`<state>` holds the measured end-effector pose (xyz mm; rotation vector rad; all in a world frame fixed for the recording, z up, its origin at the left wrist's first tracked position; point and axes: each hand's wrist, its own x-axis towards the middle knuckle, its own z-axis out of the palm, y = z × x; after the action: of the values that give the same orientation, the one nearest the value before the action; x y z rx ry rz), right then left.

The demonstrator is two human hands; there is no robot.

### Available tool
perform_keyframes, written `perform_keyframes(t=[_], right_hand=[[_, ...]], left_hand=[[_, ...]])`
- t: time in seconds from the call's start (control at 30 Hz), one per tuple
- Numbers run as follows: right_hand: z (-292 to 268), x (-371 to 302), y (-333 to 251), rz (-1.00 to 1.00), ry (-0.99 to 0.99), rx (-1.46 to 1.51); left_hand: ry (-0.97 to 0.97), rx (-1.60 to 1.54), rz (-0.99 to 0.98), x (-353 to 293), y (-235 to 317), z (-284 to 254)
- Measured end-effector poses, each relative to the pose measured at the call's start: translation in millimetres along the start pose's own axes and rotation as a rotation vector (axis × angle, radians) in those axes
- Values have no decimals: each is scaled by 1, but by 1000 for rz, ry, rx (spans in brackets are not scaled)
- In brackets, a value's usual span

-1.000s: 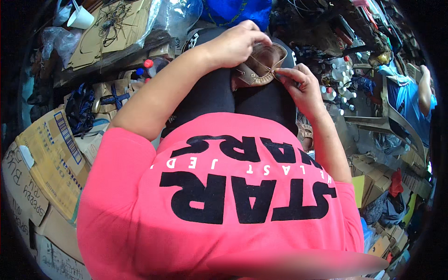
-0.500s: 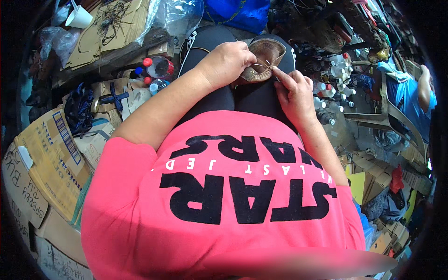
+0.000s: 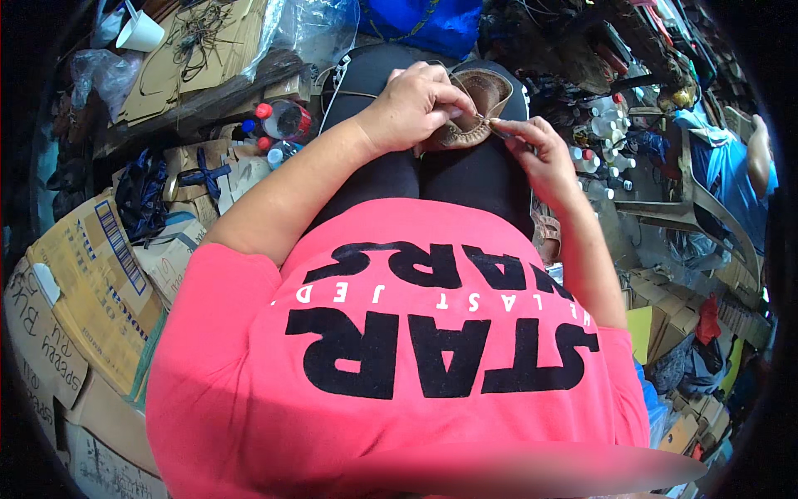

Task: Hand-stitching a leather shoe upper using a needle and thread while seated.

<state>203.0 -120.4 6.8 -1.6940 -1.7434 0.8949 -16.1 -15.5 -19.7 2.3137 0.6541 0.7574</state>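
Observation:
A brown leather shoe (image 3: 486,86) rests on my lap between my knees, its opening upward and a row of stitches or gathers along its near edge. My left hand (image 3: 416,108) is at its left side, fingers pinched together at the stitched edge. A thin pale cord (image 3: 454,76) loops up beside those fingers. Opposite, my right hand (image 3: 544,154) has thumb and index finger closed at the shoe's right edge, where a thin strand runs to the fingertips. What exactly lies between the fingertips of each hand is partly hidden.
At left lie plastic bottles (image 3: 284,121), cardboard boxes (image 3: 91,283) and a board with a tangle of cords (image 3: 199,41). Several small bottles (image 3: 611,125) stand at right beside a chair frame (image 3: 706,216). A blue bag (image 3: 424,25) is ahead. Another person's arm (image 3: 758,154) shows far right.
My right hand has shifted slightly right and now pinches at the shoe's edge. My left fingers have moved further over the opening, and a cord loop now stands above them.

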Motion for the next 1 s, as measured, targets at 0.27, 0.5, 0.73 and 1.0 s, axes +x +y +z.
perform_keyframes(t=[0.27,0.5,0.73,1.0], right_hand=[[-19,24,13,86,-236,236],[-19,29,18,30,-223,214],[-21,28,19,51,-225,223],[-22,29,17,77,-256,271]], left_hand=[[-70,99,-112,2,-7,4],[-28,162,-29,3,-6,4],[-52,134,-30,4,-6,4],[-89,135,-22,8,-4,7]])
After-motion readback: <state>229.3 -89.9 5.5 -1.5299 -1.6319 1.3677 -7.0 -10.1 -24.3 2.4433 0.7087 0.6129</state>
